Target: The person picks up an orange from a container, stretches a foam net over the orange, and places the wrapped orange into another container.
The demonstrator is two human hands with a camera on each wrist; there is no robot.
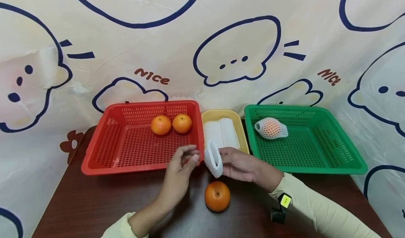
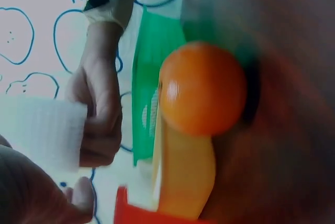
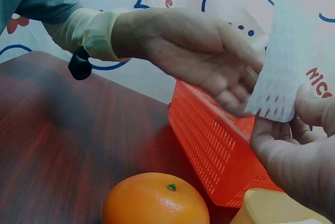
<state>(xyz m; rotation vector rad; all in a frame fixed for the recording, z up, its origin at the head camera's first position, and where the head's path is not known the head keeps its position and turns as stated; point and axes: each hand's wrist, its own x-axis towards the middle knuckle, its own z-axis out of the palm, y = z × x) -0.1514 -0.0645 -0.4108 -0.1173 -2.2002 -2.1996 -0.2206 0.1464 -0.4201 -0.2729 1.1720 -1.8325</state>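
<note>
My right hand [image 1: 238,165] pinches a white foam net sleeve [image 1: 213,159] by its side, above the front of the yellow basket; the sleeve's mouth gapes. Left of it, my left hand [image 1: 178,176] is held with relaxed, bent fingers beside the red basket's front corner, holding nothing. In the right wrist view the left hand [image 3: 193,51] has its fingertips close to the sleeve [image 3: 282,62]; whether they touch it I cannot tell. An orange [image 1: 217,196] rests on the table below the sleeve, between both forearms.
The red basket [image 1: 126,167] at left holds two oranges [image 1: 171,124]. A yellow basket [image 1: 243,139] holds flat foam sleeves [image 1: 221,132]. In the green basket [image 1: 316,169] at right lies one net-wrapped fruit [image 1: 271,128]. A patterned cloth [image 1: 177,55] hangs behind.
</note>
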